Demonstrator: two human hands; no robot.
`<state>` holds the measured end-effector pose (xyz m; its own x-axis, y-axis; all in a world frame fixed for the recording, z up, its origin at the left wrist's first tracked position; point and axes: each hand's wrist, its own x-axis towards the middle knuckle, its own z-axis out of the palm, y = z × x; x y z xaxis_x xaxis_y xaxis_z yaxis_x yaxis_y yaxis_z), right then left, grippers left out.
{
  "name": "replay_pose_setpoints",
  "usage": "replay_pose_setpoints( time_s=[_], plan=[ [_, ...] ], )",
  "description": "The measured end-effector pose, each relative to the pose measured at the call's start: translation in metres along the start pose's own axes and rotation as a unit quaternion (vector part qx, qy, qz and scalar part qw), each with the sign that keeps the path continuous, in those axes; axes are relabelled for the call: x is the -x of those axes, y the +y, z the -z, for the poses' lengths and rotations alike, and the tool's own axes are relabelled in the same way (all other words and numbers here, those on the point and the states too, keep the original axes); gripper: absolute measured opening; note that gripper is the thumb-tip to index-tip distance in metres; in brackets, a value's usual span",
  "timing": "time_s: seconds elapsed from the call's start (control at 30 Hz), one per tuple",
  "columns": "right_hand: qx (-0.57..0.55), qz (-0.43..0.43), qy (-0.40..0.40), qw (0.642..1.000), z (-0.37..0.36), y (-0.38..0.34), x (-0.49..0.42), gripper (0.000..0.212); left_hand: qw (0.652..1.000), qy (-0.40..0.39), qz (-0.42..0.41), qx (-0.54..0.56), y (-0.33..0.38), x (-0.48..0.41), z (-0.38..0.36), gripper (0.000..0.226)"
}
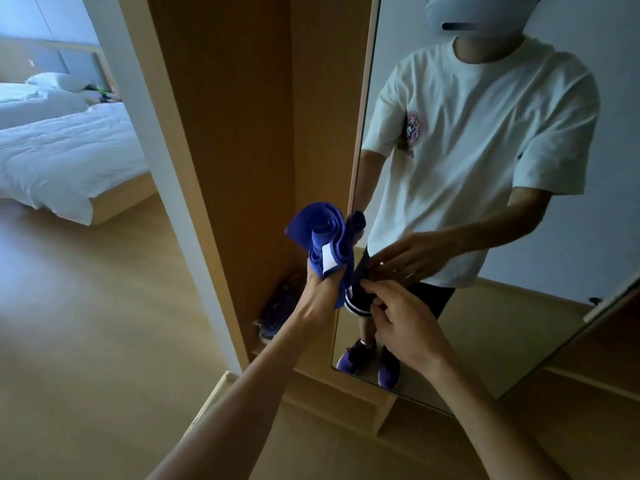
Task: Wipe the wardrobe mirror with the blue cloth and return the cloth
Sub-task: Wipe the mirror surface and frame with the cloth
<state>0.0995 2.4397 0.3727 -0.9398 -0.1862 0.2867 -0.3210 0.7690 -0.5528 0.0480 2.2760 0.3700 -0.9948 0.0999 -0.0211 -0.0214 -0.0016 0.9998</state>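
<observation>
My left hand [317,299] grips the bunched blue cloth [320,233] from below; a white label shows on the cloth. The cloth is held up just left of the mirror's left edge. The tall wardrobe mirror [519,306] fills the right side and reflects a person in a white T-shirt. My right hand [398,317] hovers in front of the mirror, just right of the cloth, fingers loosely curled and holding nothing. A hanging end of the cloth drops between the two hands.
The wooden wardrobe side panel [242,133] stands left of the mirror. A dark bundle [280,306] lies at the wardrobe's base. A bed with white linen [62,147] stands at the far left beyond a doorway. Pale wood floor [86,341] spreads at the left.
</observation>
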Motion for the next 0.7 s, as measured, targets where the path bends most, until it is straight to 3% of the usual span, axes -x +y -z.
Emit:
replay_pose_setpoints(
  time_s=[0.07,0.2,0.4,0.53,0.7],
  plan=[
    [-0.005,-0.013,-0.002,1.0,-0.001,0.002,0.001,0.042,1.0,0.018,-0.009,0.015,0.02,-0.007,-0.004,0.07],
    [-0.033,-0.024,-0.004,0.999,-0.004,0.007,0.0,0.04,0.999,0.021,-0.018,0.04,0.017,-0.01,-0.011,0.08],
    [-0.054,-0.03,-0.011,0.998,-0.024,0.019,0.005,0.041,0.999,0.004,0.037,0.029,-0.065,0.0,-0.017,0.066],
    [-0.05,-0.04,-0.038,0.997,-0.037,0.032,0.017,0.041,0.996,-0.016,0.092,-0.002,-0.1,0.002,-0.009,0.028],
    [-0.061,-0.064,-0.071,0.994,-0.044,0.042,0.021,0.033,0.994,-0.003,0.101,0.028,-0.094,0.004,-0.004,0.055]
  ],
)
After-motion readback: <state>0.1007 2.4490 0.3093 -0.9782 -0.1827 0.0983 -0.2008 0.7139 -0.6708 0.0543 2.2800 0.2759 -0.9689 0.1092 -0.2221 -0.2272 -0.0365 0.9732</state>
